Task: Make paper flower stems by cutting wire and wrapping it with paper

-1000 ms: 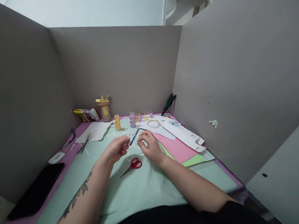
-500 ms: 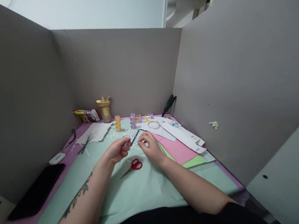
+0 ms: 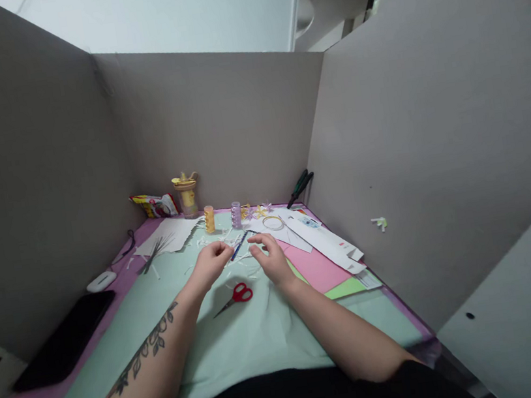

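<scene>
My left hand (image 3: 212,262) is closed in a pinch over the middle of the green cloth, and whatever lies between its fingertips is too small to make out. My right hand (image 3: 269,256) hovers just to the right, fingers curved and thumb apart, with nothing visible in it. Between the two hands a blue pen-like stick (image 3: 239,245) lies slantwise on the cloth. White paper scraps (image 3: 224,239) are scattered just beyond my fingers. Nearer to me lie scissors (image 3: 242,292) with red handles, their blades pointing left.
Orange (image 3: 210,219) and purple tubes (image 3: 236,215) stand at the back, beside small star shapes (image 3: 260,211). A wire coil (image 3: 273,223), pink paper (image 3: 321,263) and a white box (image 3: 323,240) lie right. Dark thin strips (image 3: 155,251) and a phone (image 3: 68,339) lie left. Grey partitions enclose the table.
My left hand has turned palm-down and moved slightly right. My right hand has drawn a little to the right, and its thumb and fingers have spread apart.
</scene>
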Tool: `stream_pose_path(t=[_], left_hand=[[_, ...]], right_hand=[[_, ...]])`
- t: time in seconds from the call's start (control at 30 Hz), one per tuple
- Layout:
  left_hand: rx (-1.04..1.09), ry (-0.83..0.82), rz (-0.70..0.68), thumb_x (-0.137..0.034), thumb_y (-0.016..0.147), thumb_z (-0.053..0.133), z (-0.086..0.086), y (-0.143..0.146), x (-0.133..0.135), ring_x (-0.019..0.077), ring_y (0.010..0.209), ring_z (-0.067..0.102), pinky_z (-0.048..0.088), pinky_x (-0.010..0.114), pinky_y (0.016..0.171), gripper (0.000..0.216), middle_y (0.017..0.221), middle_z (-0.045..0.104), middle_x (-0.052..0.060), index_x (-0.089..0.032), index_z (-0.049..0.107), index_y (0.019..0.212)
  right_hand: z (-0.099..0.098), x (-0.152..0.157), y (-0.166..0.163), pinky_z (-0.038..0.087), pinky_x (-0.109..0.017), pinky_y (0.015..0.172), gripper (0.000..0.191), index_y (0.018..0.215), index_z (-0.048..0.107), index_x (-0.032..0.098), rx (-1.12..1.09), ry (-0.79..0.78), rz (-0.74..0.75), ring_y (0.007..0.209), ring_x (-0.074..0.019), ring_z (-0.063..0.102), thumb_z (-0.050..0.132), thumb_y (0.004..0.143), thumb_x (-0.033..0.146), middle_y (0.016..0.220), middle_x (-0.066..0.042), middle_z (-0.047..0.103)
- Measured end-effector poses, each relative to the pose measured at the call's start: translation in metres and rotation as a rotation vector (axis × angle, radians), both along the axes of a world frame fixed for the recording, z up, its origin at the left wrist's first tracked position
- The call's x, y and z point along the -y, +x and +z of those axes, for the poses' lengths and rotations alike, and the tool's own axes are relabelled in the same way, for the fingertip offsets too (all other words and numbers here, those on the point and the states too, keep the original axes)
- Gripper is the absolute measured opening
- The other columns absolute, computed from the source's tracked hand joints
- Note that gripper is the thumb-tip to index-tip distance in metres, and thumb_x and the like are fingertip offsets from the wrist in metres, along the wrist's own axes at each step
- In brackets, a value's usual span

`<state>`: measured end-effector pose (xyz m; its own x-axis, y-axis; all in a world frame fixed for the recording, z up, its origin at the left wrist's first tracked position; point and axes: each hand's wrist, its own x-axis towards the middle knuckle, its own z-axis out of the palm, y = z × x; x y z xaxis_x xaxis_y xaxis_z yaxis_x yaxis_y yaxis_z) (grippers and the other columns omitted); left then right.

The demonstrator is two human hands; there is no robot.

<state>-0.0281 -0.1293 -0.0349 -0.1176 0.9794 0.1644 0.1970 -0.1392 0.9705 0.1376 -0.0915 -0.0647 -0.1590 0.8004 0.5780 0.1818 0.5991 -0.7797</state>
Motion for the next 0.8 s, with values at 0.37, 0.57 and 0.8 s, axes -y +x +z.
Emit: stream_pose_path(t=[0.37,0.57,0.8], left_hand=[[-0.469,0.182,0.04,-0.034,0.074,0.053,-0.011,0.007,0.0,0.0122,0.056,0.043,0.03,0.023,0.054,0.02,0.056,0.05,-0.003,-0.018,0.054,0.062],[-0.425,0.132,-0.012,-0.039,0.074,0.054,-0.006,0.008,0.002,0.0122,0.056,0.041,0.029,0.023,0.052,0.025,0.056,0.048,-0.003,-0.017,0.054,0.063],[-0.318,0.067,-0.099,-0.035,0.071,0.055,-0.005,0.005,0.002,0.0117,0.056,0.042,0.031,0.022,0.053,0.02,0.059,0.051,-0.002,-0.015,0.058,0.068]], right_hand=[[-0.018,-0.008,-0.011,0.046,-0.031,0.077,0.016,0.082,0.062,0.017,-0.051,-0.252,0.306,0.082,-0.017,0.058,0.063,0.072,0.03,0.087,-0.004,0.063],[-0.021,-0.01,-0.011,0.045,-0.029,0.074,0.012,0.076,0.063,0.017,0.004,-0.217,0.288,0.085,-0.0183,0.057,0.061,0.072,0.028,0.086,-0.004,0.062],[-0.011,-0.003,-0.011,0.039,-0.026,0.061,0.013,0.071,0.059,0.018,-0.056,-0.356,0.338,0.061,-0.0131,0.051,0.062,0.07,0.03,0.064,0.002,0.057]])
